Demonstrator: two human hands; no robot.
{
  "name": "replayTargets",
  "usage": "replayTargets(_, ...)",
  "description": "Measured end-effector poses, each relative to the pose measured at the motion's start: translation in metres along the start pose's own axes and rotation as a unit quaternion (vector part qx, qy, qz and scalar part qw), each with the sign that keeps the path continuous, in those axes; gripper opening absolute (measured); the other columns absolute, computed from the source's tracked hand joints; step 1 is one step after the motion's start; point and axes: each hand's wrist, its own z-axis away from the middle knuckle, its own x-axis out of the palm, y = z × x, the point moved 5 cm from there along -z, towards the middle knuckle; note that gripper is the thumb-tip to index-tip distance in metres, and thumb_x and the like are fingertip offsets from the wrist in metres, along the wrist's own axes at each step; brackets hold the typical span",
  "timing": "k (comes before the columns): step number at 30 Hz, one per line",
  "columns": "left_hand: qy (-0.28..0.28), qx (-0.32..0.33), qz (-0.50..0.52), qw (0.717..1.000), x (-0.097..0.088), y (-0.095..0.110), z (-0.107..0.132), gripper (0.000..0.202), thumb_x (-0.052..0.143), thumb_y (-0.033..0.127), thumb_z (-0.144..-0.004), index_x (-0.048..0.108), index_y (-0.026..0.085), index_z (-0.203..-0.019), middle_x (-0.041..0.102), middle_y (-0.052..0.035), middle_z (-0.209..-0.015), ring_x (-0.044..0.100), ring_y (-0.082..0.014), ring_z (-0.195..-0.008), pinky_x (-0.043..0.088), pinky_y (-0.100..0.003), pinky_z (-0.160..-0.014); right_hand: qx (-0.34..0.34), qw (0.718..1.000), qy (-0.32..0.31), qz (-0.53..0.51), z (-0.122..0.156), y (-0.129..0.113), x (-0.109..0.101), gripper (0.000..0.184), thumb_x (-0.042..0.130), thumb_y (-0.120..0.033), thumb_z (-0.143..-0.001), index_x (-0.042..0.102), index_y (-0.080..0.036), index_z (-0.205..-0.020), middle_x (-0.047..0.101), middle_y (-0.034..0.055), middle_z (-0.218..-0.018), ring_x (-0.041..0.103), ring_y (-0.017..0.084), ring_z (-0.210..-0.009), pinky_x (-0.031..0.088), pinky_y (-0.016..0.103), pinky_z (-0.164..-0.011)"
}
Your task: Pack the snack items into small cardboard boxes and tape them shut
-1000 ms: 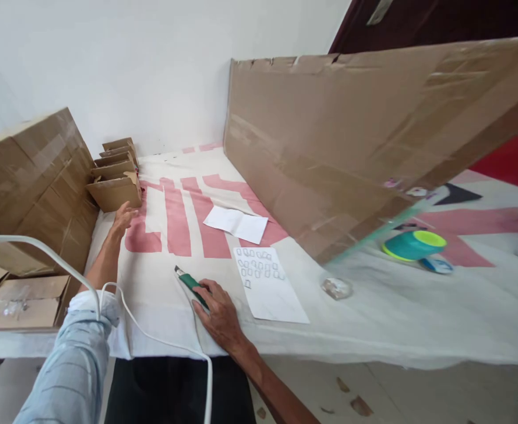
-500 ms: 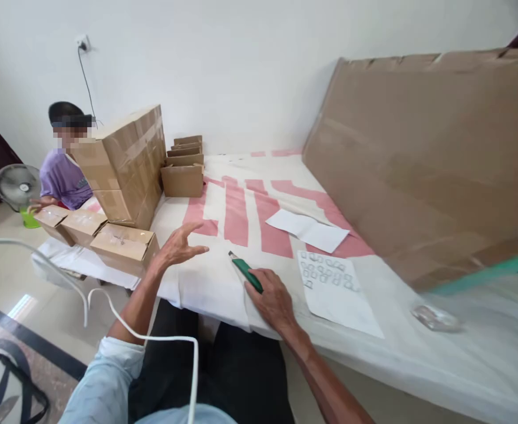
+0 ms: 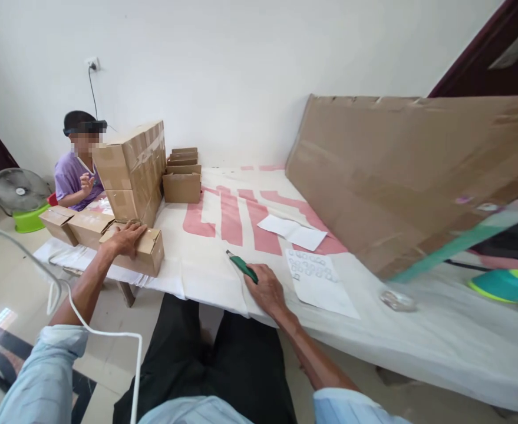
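My right hand (image 3: 264, 288) is closed round a green utility knife (image 3: 242, 268), its tip pointing up and left just above the tablecloth. At the left, my left hand (image 3: 128, 238) lies over the top of a small closed cardboard box (image 3: 146, 258), the fingers bent across it as if gripping; the fingertips are partly hidden. That box is the nearest of a short row at the table's front edge, with another small box (image 3: 91, 227) beside it. Right of the knife lies a sheet of paper (image 3: 318, 282) with rows of drawn marks.
Taped cartons (image 3: 137, 171) are stacked behind the small boxes. Open-topped boxes (image 3: 182, 187) stand near the wall. A large cardboard panel (image 3: 395, 176) leans at the right. A white cable (image 3: 104, 334) crosses my left forearm. A person (image 3: 75, 182) sits at the far left.
My left hand has moved left and down from above the cloth onto the small cardboard box. My right hand still holds the utility knife. The view has shifted a little.
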Motion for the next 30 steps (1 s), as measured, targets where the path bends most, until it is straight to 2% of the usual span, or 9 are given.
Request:
replayTargets(6, 0.033, 0.048, -0.030, 0.998, -0.002, 0.021, 0.001, 0.112, 0.093, 0.035, -0.060, 0.045, 0.025, -0.161, 0.055, -0.0194, -0.154, 0.048, -0.0465, -0.146, 0.039, -0.059, -0.116, 0.000, 1.000, 0.016, -0.009, -0.001, 0.004, 0.003, 0.030, 0.053, -0.027, -0.090, 0.070, -0.020, -0.113, 0.071, 0.0139, -0.108, 0.065, 0.032, -0.104, 0.055, 0.047, -0.097)
replayTargets(13, 0.114, 0.137, 0.044, 0.983, 0.026, 0.130, -0.001, 0.103, 0.095, 0.049, -0.065, 0.051, 0.024, -0.155, 0.062, -0.0199, -0.148, 0.057, -0.0452, -0.136, 0.039, -0.059, -0.114, -0.005, 1.000, 0.013, 0.004, 0.002, 0.004, -0.001, 0.028, 0.052, -0.027, -0.091, 0.069, -0.022, -0.112, 0.071, 0.0137, -0.109, 0.063, 0.031, -0.104, 0.054, 0.047, -0.096)
replayTargets(15, 0.128, 0.169, 0.106, 0.972, 0.026, 0.147, 0.003, 0.105, 0.094, 0.054, -0.069, 0.048, 0.027, -0.159, 0.059, -0.0198, -0.155, 0.055, -0.0452, -0.142, 0.037, -0.061, -0.117, -0.012, 1.000, 0.013, 0.014, 0.004, 0.003, -0.004, 0.026, 0.052, -0.028, -0.092, 0.069, -0.021, -0.110, 0.071, 0.0130, -0.106, 0.062, 0.031, -0.103, 0.053, 0.047, -0.095)
replayTargets(17, 0.166, 0.184, 0.192, 0.950, 0.020, 0.138, 0.011, 0.107, 0.091, 0.058, -0.073, 0.043, 0.031, -0.164, 0.053, -0.0179, -0.164, 0.049, -0.0437, -0.150, 0.033, -0.062, -0.123, -0.017, 0.999, 0.018, 0.023, 0.004, 0.002, -0.007, 0.023, 0.053, -0.028, -0.093, 0.069, -0.021, -0.109, 0.070, 0.0128, -0.105, 0.061, 0.031, -0.103, 0.052, 0.047, -0.094)
replayTargets(20, 0.222, 0.162, 0.345, 0.898, 0.020, 0.085, 0.026, 0.116, 0.091, 0.060, -0.073, 0.037, 0.028, -0.169, 0.041, -0.0191, -0.174, 0.040, -0.0422, -0.160, 0.029, -0.060, -0.129, -0.025, 0.999, 0.028, 0.028, 0.004, -0.002, -0.012, 0.021, 0.053, -0.028, -0.095, 0.070, -0.022, -0.106, 0.070, 0.0129, -0.105, 0.059, 0.030, -0.101, 0.051, 0.047, -0.094)
replayTargets(22, 0.182, 0.147, 0.444, 0.865, 0.037, 0.051, 0.029, 0.126, 0.094, 0.060, -0.068, 0.031, 0.026, -0.172, 0.036, -0.0225, -0.176, 0.034, -0.0434, -0.163, 0.034, -0.061, -0.127, -0.031, 0.999, 0.035, 0.022, 0.003, -0.006, -0.014, 0.021, 0.053, -0.029, -0.096, 0.070, -0.022, -0.105, 0.071, 0.0130, -0.105, 0.060, 0.030, -0.101, 0.050, 0.047, -0.096)
replayTargets(24, 0.120, 0.134, 0.506, 0.843, 0.063, 0.033, 0.029, 0.135, 0.098, 0.057, -0.062, 0.027, 0.027, -0.173, 0.034, -0.0249, -0.176, 0.031, -0.0449, -0.164, 0.036, -0.065, -0.125, -0.029, 0.998, 0.049, 0.006, 0.001, -0.011, -0.017, 0.021, 0.053, -0.033, -0.097, 0.071, -0.023, -0.102, 0.072, 0.0131, -0.105, 0.061, 0.030, -0.102, 0.050, 0.048, -0.097)
replayTargets(27, 0.056, 0.131, 0.576, 0.805, 0.101, 0.039, 0.022, 0.140, 0.101, 0.052, -0.054, 0.029, 0.028, -0.172, 0.038, -0.0224, -0.175, 0.033, -0.0457, -0.163, 0.039, -0.064, -0.124, 0.002, 0.996, 0.071, -0.053, -0.001, -0.022, -0.023, 0.028, 0.053, -0.044, -0.099, 0.073, -0.023, -0.097, 0.074, 0.0123, -0.102, 0.064, 0.030, -0.101, 0.053, 0.047, -0.095)
replayTargets(30, 0.048, 0.165, 0.628, 0.759, 0.119, 0.060, 0.019, 0.132, 0.099, 0.049, -0.055, 0.036, 0.026, -0.169, 0.051, -0.0175, -0.167, 0.045, -0.0436, -0.156, 0.044, -0.056, -0.124, 0.074, 0.981, 0.074, -0.162, -0.005, -0.037, -0.030, 0.042, 0.054, -0.057, -0.099, 0.075, -0.021, -0.101, 0.075, 0.0121, -0.104, 0.068, 0.028, -0.101, 0.056, 0.044, -0.091)
